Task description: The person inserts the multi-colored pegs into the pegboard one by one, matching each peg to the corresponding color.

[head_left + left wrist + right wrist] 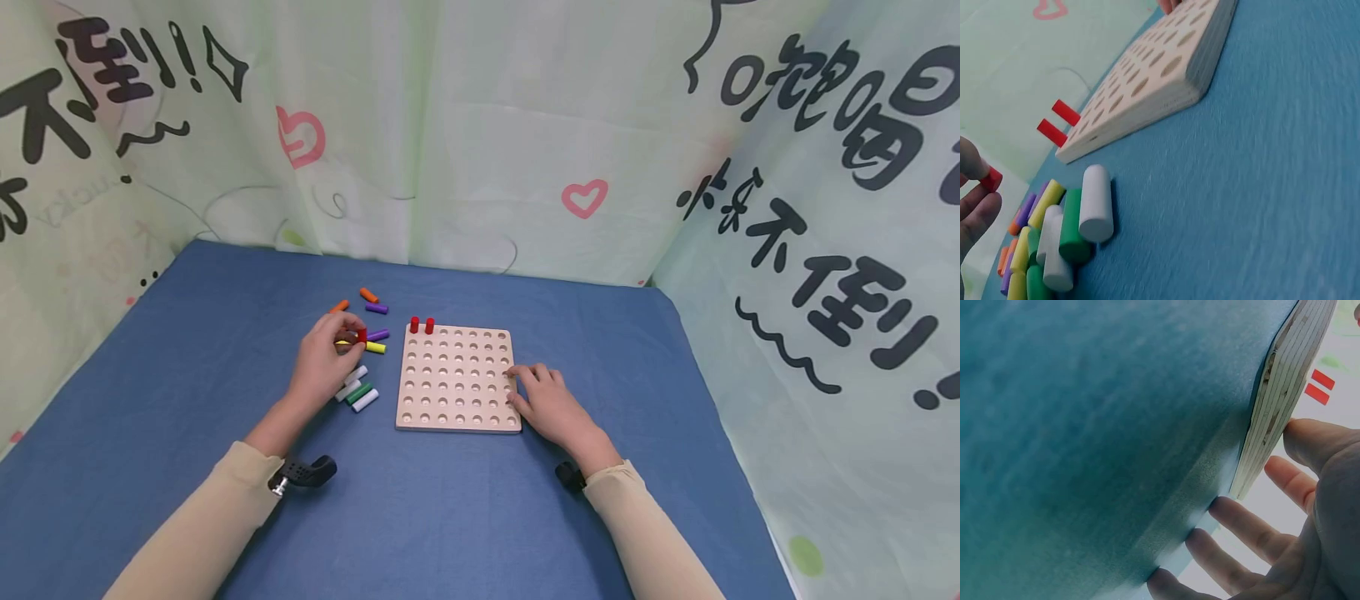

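Note:
Between thumb and fingertips my left hand pinches a red peg, lifted above the loose pegs left of the board. A square wooden pegboard with rows of round holes lies flat on the table. Two red pegs stand upright in holes at its far left corner. My right hand rests at the board's right edge; thumb and index finger touch the board, and the other fingers are spread, reaching down to the cloth in the right wrist view.
Loose pegs lie left of the board: white pegs, green pegs, yellow pegs, purple pegs and orange pegs. Blue cloth covers the table. A printed pale curtain hangs behind and at both sides.

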Motion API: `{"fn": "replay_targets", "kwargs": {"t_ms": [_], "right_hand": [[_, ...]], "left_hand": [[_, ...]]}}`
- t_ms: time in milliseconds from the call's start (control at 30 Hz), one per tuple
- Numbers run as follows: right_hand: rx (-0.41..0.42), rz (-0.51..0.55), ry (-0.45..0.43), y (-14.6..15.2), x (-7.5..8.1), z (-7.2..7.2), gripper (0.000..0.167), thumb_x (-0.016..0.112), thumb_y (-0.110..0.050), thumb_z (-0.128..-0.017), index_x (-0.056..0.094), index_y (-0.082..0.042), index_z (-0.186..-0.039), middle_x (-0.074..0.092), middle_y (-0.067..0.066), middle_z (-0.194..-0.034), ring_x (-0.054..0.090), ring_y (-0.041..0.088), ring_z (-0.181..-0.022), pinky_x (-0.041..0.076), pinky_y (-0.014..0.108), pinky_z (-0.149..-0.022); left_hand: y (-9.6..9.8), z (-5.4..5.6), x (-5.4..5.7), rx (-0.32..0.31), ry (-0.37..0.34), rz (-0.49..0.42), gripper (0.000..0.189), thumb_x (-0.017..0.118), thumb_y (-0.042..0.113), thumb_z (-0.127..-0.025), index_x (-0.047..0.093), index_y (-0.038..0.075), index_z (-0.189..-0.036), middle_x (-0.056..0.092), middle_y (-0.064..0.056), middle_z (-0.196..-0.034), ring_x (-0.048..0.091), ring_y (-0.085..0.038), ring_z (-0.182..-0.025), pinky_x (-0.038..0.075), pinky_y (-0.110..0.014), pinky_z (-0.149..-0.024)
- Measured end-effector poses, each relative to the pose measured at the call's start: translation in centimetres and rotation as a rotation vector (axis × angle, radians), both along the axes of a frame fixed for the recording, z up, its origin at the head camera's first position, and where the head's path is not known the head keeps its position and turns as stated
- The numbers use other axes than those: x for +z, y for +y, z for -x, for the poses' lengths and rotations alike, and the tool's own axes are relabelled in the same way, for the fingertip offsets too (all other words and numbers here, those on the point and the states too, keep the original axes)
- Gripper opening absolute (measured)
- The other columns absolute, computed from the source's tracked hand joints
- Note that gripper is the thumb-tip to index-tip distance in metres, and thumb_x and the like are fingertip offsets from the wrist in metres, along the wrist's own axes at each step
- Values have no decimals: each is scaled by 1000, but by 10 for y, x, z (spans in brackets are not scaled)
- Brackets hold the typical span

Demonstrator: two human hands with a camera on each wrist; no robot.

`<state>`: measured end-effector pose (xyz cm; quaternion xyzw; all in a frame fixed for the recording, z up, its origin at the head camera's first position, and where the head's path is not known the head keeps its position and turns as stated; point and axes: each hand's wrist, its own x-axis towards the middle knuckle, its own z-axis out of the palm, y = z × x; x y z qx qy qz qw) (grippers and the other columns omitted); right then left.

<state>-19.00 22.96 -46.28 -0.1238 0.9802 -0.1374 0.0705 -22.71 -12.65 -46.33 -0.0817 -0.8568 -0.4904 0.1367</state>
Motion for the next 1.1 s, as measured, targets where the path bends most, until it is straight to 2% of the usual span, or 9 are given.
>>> {"fn": "replay_targets", "kwargs": {"t_ms": [133,367,800,1100], "right_hand": [[2,0,2,1,-2,0,42,55,-32,-108,50,-16,-147,51,20,-141,43,47,-137,44,61,-105],[0,5,6,-1,-1,-1,43,55,-32,-108,50,-16,-148,51,21,-142,43,47,-136,44,61,-105],[-5,-6,2,1,-1,-2,43,54,-33,-108,49,-17,-148,50,20,-142,44,46,-136,44,61,-105],[-4,-10,9,0,-2,-1,44,54,-34,-109,50,-17,-149,50,20,-143,43,45,-136,45,60,-105]], "left_hand": [[7,3,-1,1,-17,-47,23,69,-4,-93,61,1,-114,61,-19,-117,69,-36,-105,60,-49,-90],[24,9,-1,-13,-14,-77,25,71,-3,-93,61,3,-115,63,-17,-117,68,-33,-102,60,-49,-89],[64,20,10,-71,-40,-143,21,69,2,-96,61,5,-115,63,-16,-119,66,-32,-106,58,-47,-94],[77,26,18,-75,-28,-137,16,69,5,-97,62,6,-112,63,-14,-116,66,-30,-106,58,-45,-93]]}}
